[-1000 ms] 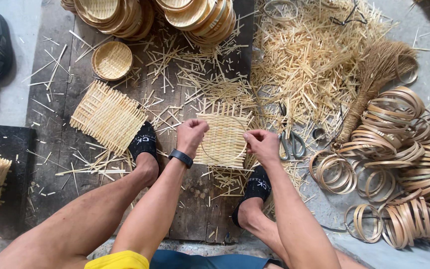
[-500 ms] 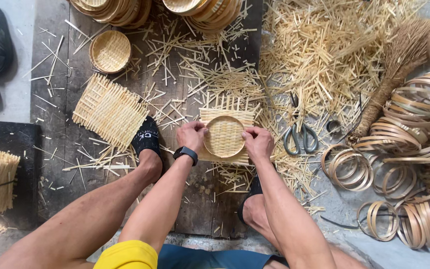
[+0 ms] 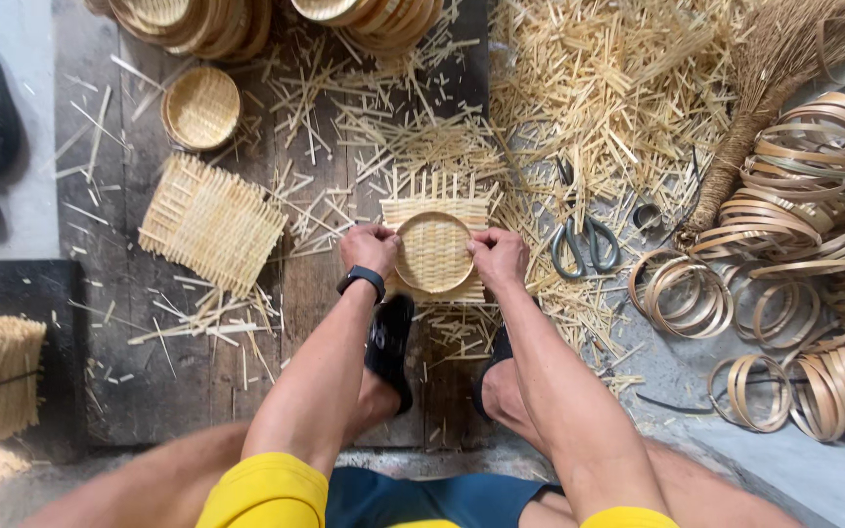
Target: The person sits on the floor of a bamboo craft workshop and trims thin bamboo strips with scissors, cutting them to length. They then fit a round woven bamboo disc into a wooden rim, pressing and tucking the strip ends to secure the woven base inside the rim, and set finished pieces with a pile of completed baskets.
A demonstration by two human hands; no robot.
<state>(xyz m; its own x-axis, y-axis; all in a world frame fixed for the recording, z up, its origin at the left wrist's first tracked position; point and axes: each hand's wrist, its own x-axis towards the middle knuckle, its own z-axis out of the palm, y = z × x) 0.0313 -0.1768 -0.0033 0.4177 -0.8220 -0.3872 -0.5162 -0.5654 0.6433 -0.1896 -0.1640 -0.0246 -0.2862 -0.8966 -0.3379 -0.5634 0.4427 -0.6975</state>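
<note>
Now both hands grip a round bamboo hoop (image 3: 433, 252) pressed onto a square woven straw-coloured mat (image 3: 436, 210), the left hand (image 3: 370, 248) clasping its left rim and the right hand (image 3: 497, 256) its right. Loose mat ends bristle along the top edge. Grey-handled metal scissors (image 3: 584, 240) lie just right, amid splinters littering the dark wooden boards (image 3: 149, 352).

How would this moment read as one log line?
left hand: grips round bamboo hoop | right hand: grips hoop | under hoop: square woven bamboo mat
</note>
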